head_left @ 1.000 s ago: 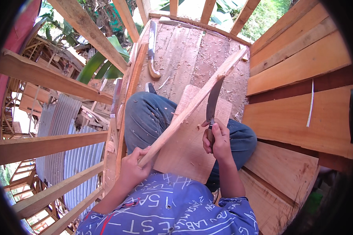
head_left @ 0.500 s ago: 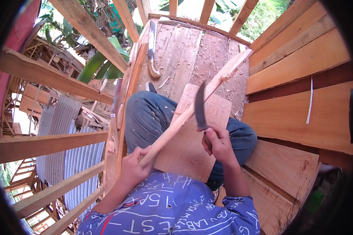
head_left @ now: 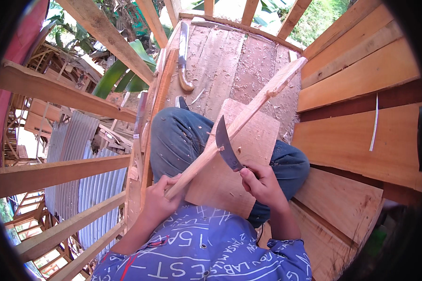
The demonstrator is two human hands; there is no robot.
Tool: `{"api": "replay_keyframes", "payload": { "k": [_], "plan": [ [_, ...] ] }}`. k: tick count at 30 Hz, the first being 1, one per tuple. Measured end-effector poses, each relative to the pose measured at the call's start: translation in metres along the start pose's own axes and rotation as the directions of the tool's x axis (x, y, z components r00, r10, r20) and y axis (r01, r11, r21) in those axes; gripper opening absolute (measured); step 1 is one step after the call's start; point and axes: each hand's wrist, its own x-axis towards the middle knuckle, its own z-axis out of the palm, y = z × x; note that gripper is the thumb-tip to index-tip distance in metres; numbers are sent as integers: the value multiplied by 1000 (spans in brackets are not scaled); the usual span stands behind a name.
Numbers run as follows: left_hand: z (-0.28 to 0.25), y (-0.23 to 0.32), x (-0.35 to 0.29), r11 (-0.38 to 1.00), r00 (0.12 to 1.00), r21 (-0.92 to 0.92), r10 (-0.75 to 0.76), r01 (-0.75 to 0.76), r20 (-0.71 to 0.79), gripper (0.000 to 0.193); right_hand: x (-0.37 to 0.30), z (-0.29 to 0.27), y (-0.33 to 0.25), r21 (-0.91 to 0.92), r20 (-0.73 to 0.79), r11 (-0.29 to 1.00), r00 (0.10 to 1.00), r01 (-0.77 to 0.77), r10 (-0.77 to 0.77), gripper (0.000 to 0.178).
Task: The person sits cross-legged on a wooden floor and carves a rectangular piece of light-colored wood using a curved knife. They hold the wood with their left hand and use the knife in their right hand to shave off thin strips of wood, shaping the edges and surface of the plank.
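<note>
My left hand (head_left: 164, 200) is closed round the near end of a long, pale wooden stick (head_left: 248, 114). The stick slants away to the upper right, its far part rough and notched. In my right hand (head_left: 261, 183) is the handle of a curved knife (head_left: 226, 144) with a dark blade. The blade crosses the middle of the stick, and a small curl of wood shows at its edge. A flat wooden board (head_left: 220, 187) lies across my lap beneath both.
A large knife with a wooden handle (head_left: 185, 84) lies on the plank floor (head_left: 215, 61) at the far left, among many shavings. Wooden rails (head_left: 61, 168) run along the left. Plank boards (head_left: 361, 126) wall the right, with a pale strip (head_left: 374, 122) hanging there.
The curved knife has moved left and down along the stick, toward my left hand. Its blade now tilts to the left. My left hand keeps its grip in nearly the same place.
</note>
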Motion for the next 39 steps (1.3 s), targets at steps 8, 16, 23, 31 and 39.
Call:
{"api": "replay_keyframes", "payload": {
  "k": [8, 16, 23, 31, 39],
  "plan": [
    [-5, 6, 2, 993, 990, -24, -113, 115, 80, 20, 0, 3, 4, 59, 31, 998, 999, -29, 27, 26],
    [0, 1, 3, 1000, 1000, -2, -21, 21, 11, 25, 0, 6, 6, 65, -28, 998, 999, -16, 17, 25],
    [-1, 5, 7, 1000, 999, 1, -19, 19, 28, 26, -5, 31, 25, -177, 199, 959, 962, 222, -186, 24],
    [1, 1, 3, 1000, 1000, 0, -17, 17, 13, 26, -6, 15, 13, -93, 30, 993, 997, 69, -66, 25],
    [1, 1, 1, 999, 1000, 34, 16, -16, 3, 27, 0, 5, -1, 109, -179, 993, 984, 36, -16, 30]
  ]
}}
